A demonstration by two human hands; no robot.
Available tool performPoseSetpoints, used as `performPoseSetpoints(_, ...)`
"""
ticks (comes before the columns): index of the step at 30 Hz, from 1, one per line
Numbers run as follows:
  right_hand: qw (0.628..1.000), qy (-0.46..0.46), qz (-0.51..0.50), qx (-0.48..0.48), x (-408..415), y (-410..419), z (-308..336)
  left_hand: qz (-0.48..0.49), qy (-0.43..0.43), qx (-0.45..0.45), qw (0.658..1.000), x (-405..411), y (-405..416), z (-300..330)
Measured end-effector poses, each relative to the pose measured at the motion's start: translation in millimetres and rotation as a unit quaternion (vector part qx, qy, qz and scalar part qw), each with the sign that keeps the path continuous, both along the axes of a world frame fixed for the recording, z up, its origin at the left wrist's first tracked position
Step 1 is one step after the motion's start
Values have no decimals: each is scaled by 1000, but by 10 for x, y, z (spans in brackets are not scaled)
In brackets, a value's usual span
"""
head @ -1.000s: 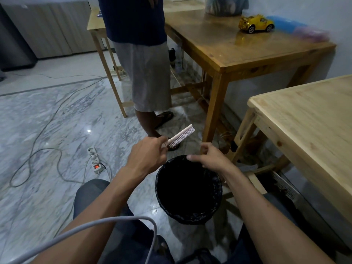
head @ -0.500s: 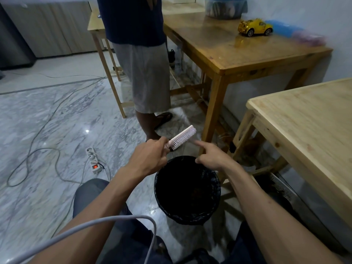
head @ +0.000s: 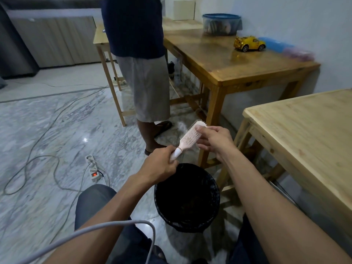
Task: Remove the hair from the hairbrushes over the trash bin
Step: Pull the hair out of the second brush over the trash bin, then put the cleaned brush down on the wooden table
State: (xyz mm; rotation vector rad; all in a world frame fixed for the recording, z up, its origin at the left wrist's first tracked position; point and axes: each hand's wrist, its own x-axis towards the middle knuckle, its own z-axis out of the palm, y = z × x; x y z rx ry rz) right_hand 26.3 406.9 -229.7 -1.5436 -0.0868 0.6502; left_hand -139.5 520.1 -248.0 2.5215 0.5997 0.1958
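The left hand (head: 160, 164) is clenched around the handle of a pale pink hairbrush (head: 188, 139), which points up and away from the person at a slant, bristles facing up and toward the left. The right hand (head: 213, 140) grips the head of the brush near its far end, thumb pressed onto the bristle side and the other fingers curled underneath. The brush is held in the air just beyond the far rim of a round trash bin (head: 187, 199) lined with a black bag, which stands on the marble floor (head: 47, 134) between the person's knees; the handle end sits roughly above the rim, while the head reaches past it. Whether any hair is caught in the bristles is too small to tell. To the right is a light wooden table (head: 308, 130), its corner near the right forearm. Farther back stands a darker wooden table (head: 228, 61) with a yellow toy car (head: 249, 43) and a plastic container with a blue lid (head: 221, 24) on it. Another person in a dark shirt and light shorts (head: 146, 82) stands beside that table, just behind the brush. A power strip (head: 92, 167) with a lit red switch lies on the floor to the left, with cables trailing from it, and a grey cable (head: 106, 227) curves across the lower foreground.
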Motion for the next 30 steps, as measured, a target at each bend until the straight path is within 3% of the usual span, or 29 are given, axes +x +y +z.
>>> performPoseSetpoints(7,1000,-23,-7,6,79,-124,194,-34,0,-2,999,122,-95,174)
performPoseSetpoints(12,997,-67,-33,16,157,-334,517,-75,-49,12,996,292,-244,427)
performPoseSetpoints(23,977,-158,-140,9,534,-1365,1375,-174,-183,11,968,875,-996,1154)
performPoseSetpoints(30,958,-175,-225,-16,650,-2102,1556,-259,-188,-3,948,1227,-1568,1308)
